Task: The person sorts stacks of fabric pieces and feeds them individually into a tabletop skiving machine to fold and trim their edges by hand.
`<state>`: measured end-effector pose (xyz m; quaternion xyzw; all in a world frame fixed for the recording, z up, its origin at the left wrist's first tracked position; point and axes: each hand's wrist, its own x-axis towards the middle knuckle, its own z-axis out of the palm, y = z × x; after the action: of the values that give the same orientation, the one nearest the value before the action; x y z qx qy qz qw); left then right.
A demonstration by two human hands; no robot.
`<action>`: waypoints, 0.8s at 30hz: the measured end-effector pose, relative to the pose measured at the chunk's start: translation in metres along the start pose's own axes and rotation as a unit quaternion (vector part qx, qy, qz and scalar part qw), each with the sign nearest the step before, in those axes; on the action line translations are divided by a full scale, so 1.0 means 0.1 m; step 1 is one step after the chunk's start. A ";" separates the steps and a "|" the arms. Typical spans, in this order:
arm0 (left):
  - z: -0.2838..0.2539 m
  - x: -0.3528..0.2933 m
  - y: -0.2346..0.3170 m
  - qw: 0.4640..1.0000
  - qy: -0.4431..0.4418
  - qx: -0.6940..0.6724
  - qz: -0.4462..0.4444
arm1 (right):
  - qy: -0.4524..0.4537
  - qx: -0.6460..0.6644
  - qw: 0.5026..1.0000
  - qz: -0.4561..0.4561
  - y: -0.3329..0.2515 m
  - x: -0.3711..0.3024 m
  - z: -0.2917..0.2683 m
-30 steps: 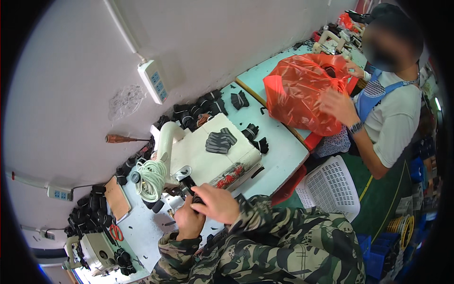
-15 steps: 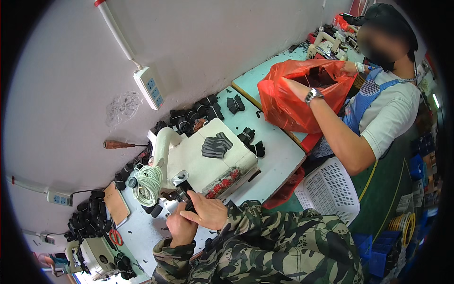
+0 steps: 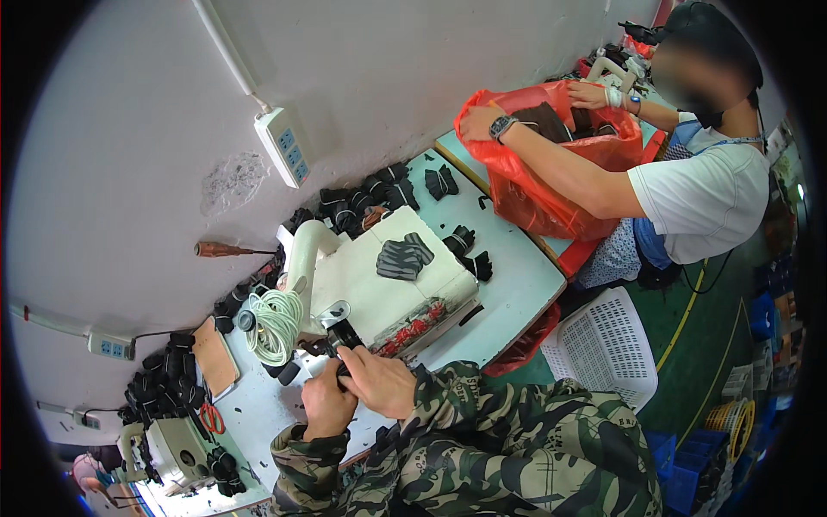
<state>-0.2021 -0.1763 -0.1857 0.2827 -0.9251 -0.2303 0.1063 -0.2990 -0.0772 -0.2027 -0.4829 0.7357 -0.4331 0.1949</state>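
My left hand (image 3: pixel 327 403) is closed, and my right hand (image 3: pixel 379 382) lies close against it. Between my fingers is a small dark cloth piece (image 3: pixel 345 370), mostly hidden by them. Both hands are right at the working end of a cream-coloured sewing machine (image 3: pixel 366 297), just below its dark metal parts (image 3: pixel 338 323). A coil of pale cord or thread (image 3: pixel 276 326) hangs beside the machine's curved arm. Folded grey striped cloth pieces (image 3: pixel 403 257) lie on top of the machine.
Tied black bundles (image 3: pixel 442 182) line the table by the wall. Red scissors (image 3: pixel 211 419) and a brown board (image 3: pixel 215 358) lie left. A screwdriver (image 3: pixel 226 249) sticks out near the wall. At right, a co-worker handles a red plastic bag (image 3: pixel 534 185); a white basket (image 3: pixel 607 345) stands below.
My hands remain at the machine, with the fingers slightly shifted around the dark cloth. The co-worker's hands have moved to the left, spreading the red bag wider and showing dark contents.
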 end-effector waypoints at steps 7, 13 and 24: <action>-0.23 -0.15 -0.17 0.906 -0.233 -0.319 -0.151 | 0.084 0.150 0.983 -0.067 0.19 0.07 -0.04; -0.04 -0.21 -0.22 0.733 -0.156 -0.628 -0.208 | -0.017 0.268 0.960 0.081 0.13 0.07 0.00; 0.06 -0.22 -0.24 0.904 -0.033 -0.392 -0.170 | -0.018 0.194 0.972 0.130 0.25 0.11 0.17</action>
<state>-0.1751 -0.1795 -0.2039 0.3632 -0.7010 -0.5981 0.1377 -0.3054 -0.0909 -0.2309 -0.3440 0.6906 -0.5297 0.3524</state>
